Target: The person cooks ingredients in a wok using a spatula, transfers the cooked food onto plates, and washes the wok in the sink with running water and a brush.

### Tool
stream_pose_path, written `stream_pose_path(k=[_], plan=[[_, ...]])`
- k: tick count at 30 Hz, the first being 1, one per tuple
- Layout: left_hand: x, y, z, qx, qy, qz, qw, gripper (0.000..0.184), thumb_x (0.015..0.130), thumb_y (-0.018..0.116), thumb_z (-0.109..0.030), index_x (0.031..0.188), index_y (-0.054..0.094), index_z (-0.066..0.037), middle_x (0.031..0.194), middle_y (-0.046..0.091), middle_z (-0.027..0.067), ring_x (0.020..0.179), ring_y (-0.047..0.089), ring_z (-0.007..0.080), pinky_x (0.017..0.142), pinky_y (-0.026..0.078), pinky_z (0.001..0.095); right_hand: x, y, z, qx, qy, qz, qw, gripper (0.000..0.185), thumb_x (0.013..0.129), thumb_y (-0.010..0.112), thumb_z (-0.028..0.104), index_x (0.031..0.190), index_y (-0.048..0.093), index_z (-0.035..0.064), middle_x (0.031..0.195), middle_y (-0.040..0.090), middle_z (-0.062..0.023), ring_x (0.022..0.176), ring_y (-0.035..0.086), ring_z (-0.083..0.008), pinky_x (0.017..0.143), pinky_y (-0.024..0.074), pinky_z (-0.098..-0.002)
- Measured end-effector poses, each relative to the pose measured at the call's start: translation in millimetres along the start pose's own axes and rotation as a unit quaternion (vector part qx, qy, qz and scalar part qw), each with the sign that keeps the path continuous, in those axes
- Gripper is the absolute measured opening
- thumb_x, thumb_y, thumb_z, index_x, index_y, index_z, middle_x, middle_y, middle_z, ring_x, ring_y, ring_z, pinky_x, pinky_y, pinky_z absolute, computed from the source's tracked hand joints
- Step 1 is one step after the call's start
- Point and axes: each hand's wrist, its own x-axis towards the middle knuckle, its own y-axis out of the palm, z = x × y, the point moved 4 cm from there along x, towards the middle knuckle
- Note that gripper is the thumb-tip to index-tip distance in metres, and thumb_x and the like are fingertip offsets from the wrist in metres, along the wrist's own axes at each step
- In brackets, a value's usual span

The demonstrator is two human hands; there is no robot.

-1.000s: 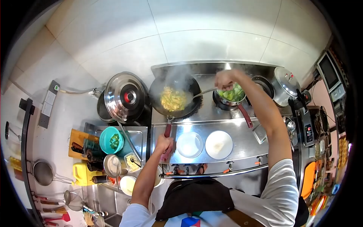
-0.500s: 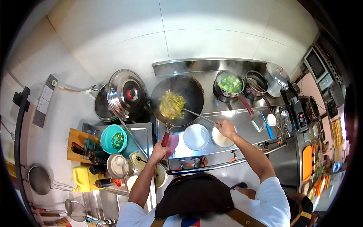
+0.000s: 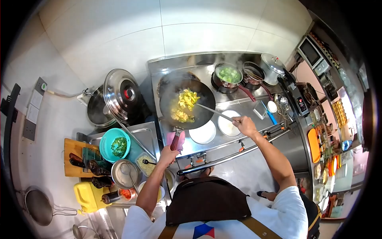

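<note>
My left hand [image 3: 169, 155] is closed round the red-brown handle of a black wok [image 3: 206, 104], with a pink cloth [image 3: 177, 140] beside the handle. The wok is pulled off its burner towards me, and steam rises from it. Inside lies yellow-green chopped food [image 3: 187, 99]. My right hand [image 3: 245, 126] grips a long-handled metal cooking utensil [image 3: 217, 112]; its head is hidden in the food. Just in front of the wok stand two white bowls: one bowl [image 3: 203, 133] near the wok handle, the other bowl [image 3: 229, 123] under the utensil's handle.
On the right burners are a pot of green vegetables [image 3: 229, 74] and a saucepan [image 3: 253, 73], beside a pressure cooker [image 3: 273, 67]. A lidded pot [image 3: 123, 95] stands left. Nearer me are a teal bowl of greens [image 3: 105, 145], a metal bowl [image 3: 119, 177] and a yellow jug [image 3: 89, 195].
The wok has come towards me, baring part of the burner behind it. The food has been tossed or shifted and is spread differently. Both hands keep their grips; the camera view has shifted.
</note>
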Motion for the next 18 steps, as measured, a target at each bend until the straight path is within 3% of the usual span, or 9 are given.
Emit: stream_pose_path(k=[18], plan=[[1, 21, 13, -0.012, 0.016, 0.007, 1.000, 0.012, 0.078, 0.062, -0.008, 0.088, 0.059, -0.002, 0.059, 0.053, 0.0016, 0.041, 0.050, 0.0118, 0.036, 0.037, 0.0281, -36, -15, -22, -0.004, 0.019, -0.012, 1.000, 0.032, 0.089, 0.066, 0.026, 0.116, 0.071, 0.0108, 0.096, 0.071, -0.0201, 0.091, 0.070, -0.0338, 0.081, 0.0526, -0.0390]])
